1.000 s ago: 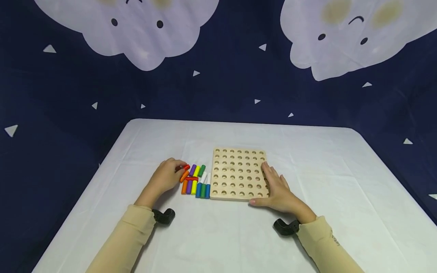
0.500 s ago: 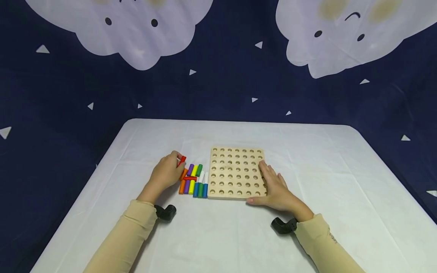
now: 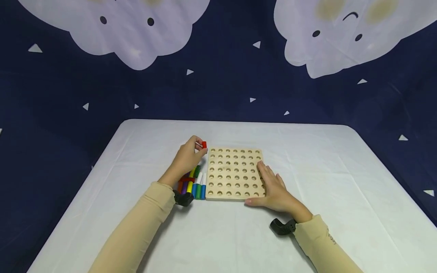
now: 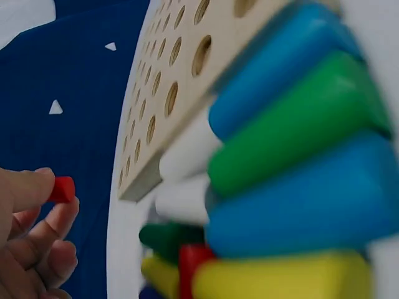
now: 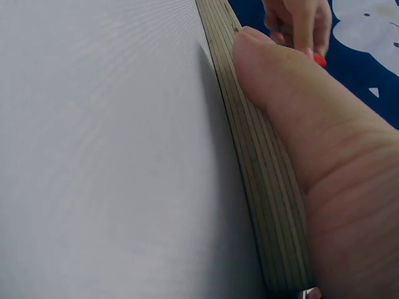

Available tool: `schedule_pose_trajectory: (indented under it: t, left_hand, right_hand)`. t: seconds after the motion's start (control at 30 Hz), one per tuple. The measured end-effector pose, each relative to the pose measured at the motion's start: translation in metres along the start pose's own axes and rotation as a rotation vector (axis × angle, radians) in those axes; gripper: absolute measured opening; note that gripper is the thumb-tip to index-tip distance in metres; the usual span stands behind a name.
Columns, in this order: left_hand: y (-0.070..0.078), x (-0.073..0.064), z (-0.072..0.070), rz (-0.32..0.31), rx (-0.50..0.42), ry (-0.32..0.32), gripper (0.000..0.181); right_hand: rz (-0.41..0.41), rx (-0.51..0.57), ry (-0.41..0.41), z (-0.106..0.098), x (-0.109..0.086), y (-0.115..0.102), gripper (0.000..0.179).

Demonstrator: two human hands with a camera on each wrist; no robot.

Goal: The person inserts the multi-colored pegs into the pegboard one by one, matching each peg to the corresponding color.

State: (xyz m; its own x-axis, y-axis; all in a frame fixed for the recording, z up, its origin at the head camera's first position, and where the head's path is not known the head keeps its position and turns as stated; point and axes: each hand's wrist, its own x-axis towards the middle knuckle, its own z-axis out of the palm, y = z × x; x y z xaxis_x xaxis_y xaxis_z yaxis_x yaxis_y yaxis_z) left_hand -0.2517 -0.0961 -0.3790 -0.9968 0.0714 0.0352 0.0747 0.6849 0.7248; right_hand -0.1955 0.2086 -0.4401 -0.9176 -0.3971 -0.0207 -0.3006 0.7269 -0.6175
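My left hand (image 3: 187, 156) is at the far left corner of the pegboard, pinching a red peg (image 3: 204, 145) between thumb and fingers. The left wrist view shows one end of that red peg (image 4: 63, 189) standing out of the pinch, above the table. The square wooden pegboard (image 3: 235, 170) has rows of round holes, none of them filled in view. My right hand (image 3: 278, 189) rests at its front right corner, fingers fairly straight over the right edge. The thumb (image 5: 280, 81) lies along the board's layered front edge.
Several coloured pegs lie left of the board, partly under my left arm: blue (image 4: 305, 193), green (image 4: 299, 124), yellow (image 4: 280, 277), white (image 4: 187, 149), and another red one (image 4: 192, 265). A white cloth (image 3: 218, 235) covers the table. Behind hangs a dark blue curtain (image 3: 218, 98).
My left hand has lifted the red peg from the left of the pile and carried it right and away, toward the board's far left corner. The right hand stays on the board.
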Motion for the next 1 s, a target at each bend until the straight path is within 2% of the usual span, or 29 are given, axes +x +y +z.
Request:
schedule_pose_trajectory:
  t: [0.17,0.3,0.47,0.8,1.0]
  left_hand:
    - [0.012,0.016,0.014,0.056,-0.027,-0.037,0.023]
    - [0.015,0.025,0.022,0.065,-0.052,-0.056,0.019]
    - [0.015,0.035,0.032,0.059,-0.034,-0.049,0.018]
    - [0.011,0.044,0.04,0.045,-0.01,-0.005,0.018]
    - [0.01,0.047,0.042,0.053,-0.017,-0.011,0.017]
  right_hand:
    - [0.006,0.004,0.002,-0.001,-0.001,0.0,0.135]
    - [0.006,0.0,0.006,-0.001,-0.002,0.0,0.135]
    - [0.008,0.003,0.001,-0.001,-0.001,-0.001,0.135]
    - [0.011,0.008,0.002,-0.002,0.0,-0.002,0.135]
    - [0.015,0.009,0.007,-0.001,0.001,0.0,0.135]
